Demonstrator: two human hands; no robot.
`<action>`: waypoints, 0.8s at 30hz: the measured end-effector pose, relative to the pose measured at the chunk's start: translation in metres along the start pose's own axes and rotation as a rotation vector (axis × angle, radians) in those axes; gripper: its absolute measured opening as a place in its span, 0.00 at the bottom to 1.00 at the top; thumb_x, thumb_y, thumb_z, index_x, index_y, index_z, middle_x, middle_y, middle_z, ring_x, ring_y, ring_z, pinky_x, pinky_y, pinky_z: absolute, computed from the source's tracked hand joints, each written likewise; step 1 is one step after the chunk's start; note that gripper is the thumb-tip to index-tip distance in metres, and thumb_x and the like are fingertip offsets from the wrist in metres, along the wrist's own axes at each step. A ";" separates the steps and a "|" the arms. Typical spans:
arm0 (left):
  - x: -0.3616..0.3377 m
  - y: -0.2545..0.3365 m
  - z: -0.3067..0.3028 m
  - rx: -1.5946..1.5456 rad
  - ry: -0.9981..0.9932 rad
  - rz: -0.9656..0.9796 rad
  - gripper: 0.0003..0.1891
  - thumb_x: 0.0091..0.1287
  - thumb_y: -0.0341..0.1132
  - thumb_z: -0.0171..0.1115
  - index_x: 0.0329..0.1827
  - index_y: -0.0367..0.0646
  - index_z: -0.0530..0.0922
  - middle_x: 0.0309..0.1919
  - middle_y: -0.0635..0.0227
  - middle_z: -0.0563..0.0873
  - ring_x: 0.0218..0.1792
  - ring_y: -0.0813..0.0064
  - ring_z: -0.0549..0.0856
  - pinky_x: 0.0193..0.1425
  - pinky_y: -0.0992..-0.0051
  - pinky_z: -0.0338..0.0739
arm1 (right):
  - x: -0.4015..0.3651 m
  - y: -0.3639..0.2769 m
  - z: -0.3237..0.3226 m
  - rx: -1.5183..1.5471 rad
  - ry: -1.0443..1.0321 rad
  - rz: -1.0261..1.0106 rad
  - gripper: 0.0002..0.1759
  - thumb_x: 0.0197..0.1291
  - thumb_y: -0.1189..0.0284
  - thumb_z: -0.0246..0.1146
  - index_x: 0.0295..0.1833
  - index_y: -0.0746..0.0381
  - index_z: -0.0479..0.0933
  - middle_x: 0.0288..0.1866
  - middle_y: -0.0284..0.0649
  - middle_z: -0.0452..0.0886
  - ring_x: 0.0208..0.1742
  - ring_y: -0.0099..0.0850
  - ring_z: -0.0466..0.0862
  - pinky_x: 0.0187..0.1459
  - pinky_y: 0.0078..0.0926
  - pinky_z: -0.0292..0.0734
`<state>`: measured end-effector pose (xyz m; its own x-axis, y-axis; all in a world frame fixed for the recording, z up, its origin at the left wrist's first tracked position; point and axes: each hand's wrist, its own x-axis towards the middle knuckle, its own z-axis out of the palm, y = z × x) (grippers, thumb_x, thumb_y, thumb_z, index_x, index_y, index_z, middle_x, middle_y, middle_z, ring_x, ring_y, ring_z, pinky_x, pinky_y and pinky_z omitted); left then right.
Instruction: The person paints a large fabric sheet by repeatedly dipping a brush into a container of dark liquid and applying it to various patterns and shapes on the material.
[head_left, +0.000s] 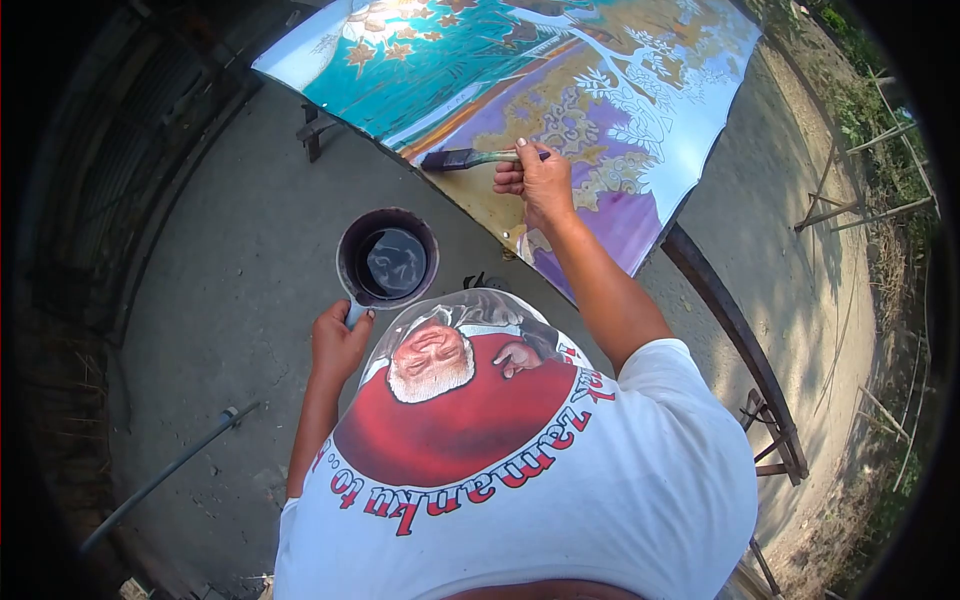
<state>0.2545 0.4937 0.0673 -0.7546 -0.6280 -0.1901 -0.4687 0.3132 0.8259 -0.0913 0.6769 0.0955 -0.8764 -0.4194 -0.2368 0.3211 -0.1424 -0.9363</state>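
My right hand [540, 186] is closed around the handle of a flat paintbrush [462, 159]. Its dark bristles meet the near left edge of a painted cloth [480, 90], patterned in teal, purple, brown and white with leaves and branches. Lower left, my left hand [341, 338] grips the pale handle of a dark round pot [345, 262]. Dark, shiny liquid [396, 263] shows inside the pot, which is held off the cloth's edge, above the ground.
A wooden support [312, 132] shows under the cloth's left side, and a dark curved beam [735, 335] runs down at the right. A grey pipe [175, 475] is at lower left. Bamboo poles [860, 205] and greenery stand at the far right.
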 end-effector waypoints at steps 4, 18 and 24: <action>0.000 0.002 0.000 0.016 0.006 -0.001 0.16 0.65 0.36 0.70 0.25 0.37 0.74 0.17 0.71 0.73 0.22 0.83 0.69 0.25 0.69 0.63 | 0.016 0.007 -0.009 -0.020 0.075 -0.106 0.17 0.76 0.65 0.61 0.48 0.73 0.79 0.33 0.49 0.85 0.27 0.34 0.88 0.29 0.35 0.90; -0.002 -0.002 0.000 0.025 0.007 0.002 0.17 0.65 0.36 0.70 0.25 0.37 0.73 0.18 0.69 0.73 0.24 0.83 0.69 0.26 0.68 0.64 | 0.024 -0.001 -0.016 -0.108 0.078 -0.116 0.18 0.77 0.62 0.61 0.51 0.69 0.79 0.35 0.46 0.85 0.31 0.31 0.88 0.32 0.31 0.90; -0.001 -0.001 0.000 0.049 -0.004 -0.007 0.17 0.66 0.36 0.70 0.25 0.37 0.72 0.17 0.70 0.71 0.24 0.83 0.68 0.26 0.68 0.63 | -0.002 -0.004 -0.001 -0.059 -0.084 -0.024 0.18 0.77 0.62 0.61 0.50 0.69 0.79 0.34 0.45 0.85 0.27 0.32 0.87 0.31 0.31 0.90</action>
<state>0.2555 0.4938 0.0663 -0.7530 -0.6274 -0.1985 -0.4961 0.3430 0.7977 -0.0914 0.6787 0.0997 -0.8494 -0.4907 -0.1940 0.2765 -0.1007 -0.9557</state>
